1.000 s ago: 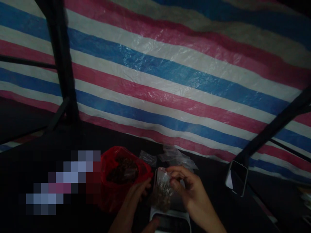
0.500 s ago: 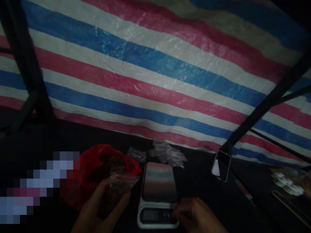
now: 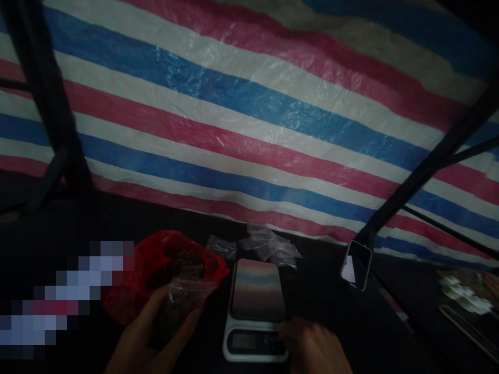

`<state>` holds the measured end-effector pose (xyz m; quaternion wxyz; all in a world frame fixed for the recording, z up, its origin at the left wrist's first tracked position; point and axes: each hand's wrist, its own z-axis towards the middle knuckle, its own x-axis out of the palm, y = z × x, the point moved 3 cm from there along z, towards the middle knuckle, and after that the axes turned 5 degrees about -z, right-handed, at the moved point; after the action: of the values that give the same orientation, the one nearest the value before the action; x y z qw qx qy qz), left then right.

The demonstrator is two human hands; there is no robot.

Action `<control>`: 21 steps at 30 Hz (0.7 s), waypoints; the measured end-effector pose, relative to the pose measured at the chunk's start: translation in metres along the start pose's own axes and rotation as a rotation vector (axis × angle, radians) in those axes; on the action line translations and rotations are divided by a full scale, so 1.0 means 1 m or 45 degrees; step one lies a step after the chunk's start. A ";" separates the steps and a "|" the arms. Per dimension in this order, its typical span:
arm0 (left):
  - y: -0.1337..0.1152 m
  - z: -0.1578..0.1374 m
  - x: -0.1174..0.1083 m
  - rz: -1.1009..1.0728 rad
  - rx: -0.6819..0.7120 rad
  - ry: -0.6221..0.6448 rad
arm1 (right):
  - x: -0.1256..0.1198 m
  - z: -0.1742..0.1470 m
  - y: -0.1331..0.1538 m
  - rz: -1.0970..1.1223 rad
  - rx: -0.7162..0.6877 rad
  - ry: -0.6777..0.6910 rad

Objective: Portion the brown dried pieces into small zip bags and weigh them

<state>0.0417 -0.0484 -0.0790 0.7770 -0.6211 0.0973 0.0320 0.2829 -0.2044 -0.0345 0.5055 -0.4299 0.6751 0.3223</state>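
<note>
Clear plastic zip-top bag (image 3: pixel 191 291) sits in my left hand (image 3: pixel 150 335), pinched between thumb and fingers in front of the glossy red plastic bag (image 3: pixel 134 283); I seem to hold its mouth upward so the dark contents won't spill. My right hand (image 3: pixel 317 343) has its fingers bent at the button end of the white digital scale with a mirror-like plate (image 3: pixel 259 291), apparently placed centrally for either hand to reach. Whether I'm pressing a button, I cannot tell. My fingers partly cover the zip-top bag, its contents are too dim to identify, the display is unreadable, and both wrists are cut off.
</note>
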 end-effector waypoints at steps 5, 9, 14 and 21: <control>0.001 0.001 -0.003 -0.121 -0.047 0.102 | 0.013 0.000 -0.006 0.039 0.064 -0.155; 0.002 -0.004 0.002 -0.145 -0.080 0.093 | 0.008 0.003 0.007 0.461 -0.183 -0.384; 0.002 -0.017 0.033 -0.256 -0.047 0.291 | 0.002 0.011 0.064 1.161 -0.308 -0.451; -0.006 -0.013 0.052 -0.335 0.005 0.310 | -0.045 0.034 0.057 1.517 -0.361 -0.510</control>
<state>0.0921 -0.0659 -0.0861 0.7582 -0.6261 0.1087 -0.1456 0.2506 -0.1397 -0.0011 0.2945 0.0244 0.6416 0.7078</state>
